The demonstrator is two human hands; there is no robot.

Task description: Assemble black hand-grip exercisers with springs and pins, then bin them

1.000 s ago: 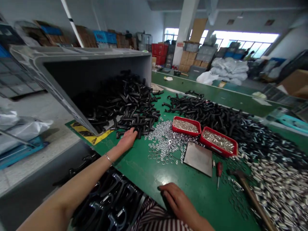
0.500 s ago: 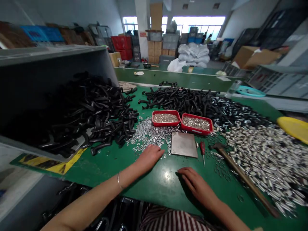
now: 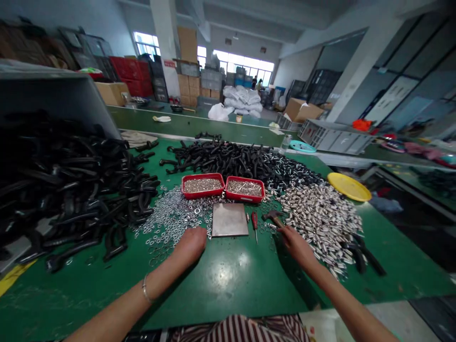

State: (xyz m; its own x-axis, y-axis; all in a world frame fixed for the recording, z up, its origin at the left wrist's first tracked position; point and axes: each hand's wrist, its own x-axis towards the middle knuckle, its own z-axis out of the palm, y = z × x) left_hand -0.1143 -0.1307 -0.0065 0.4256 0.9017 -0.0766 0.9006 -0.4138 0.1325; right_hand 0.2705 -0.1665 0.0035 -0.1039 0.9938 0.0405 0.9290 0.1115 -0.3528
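My left hand [image 3: 194, 241] is curled closed on the green table, beside the loose silver washers [image 3: 171, 213] and left of a square metal plate [image 3: 230, 220]. Its fingers point away from me, so whatever they may hold is hidden. My right hand [image 3: 294, 243] has its fingers closed around the wooden handle of a hammer [image 3: 273, 216], near the head. The rest of the handle is hidden by my hand and forearm. Between plate and hammer lies a red-handled screwdriver [image 3: 254, 223]. Two red trays [image 3: 204, 194] of small metal parts stand behind the plate.
Silver metal cylinders [image 3: 320, 218] are heaped at right, near a yellow lid [image 3: 349, 186]. Curved black parts [image 3: 221, 156] are piled behind the trays. More black parts spill from a large grey bin [image 3: 103, 102] at left. A grey crate [image 3: 333, 137] stands beyond.
My right hand has moved forward and right from the bare tabletop to the hammer. My left hand has curled closed near the washers. The view has turned right.
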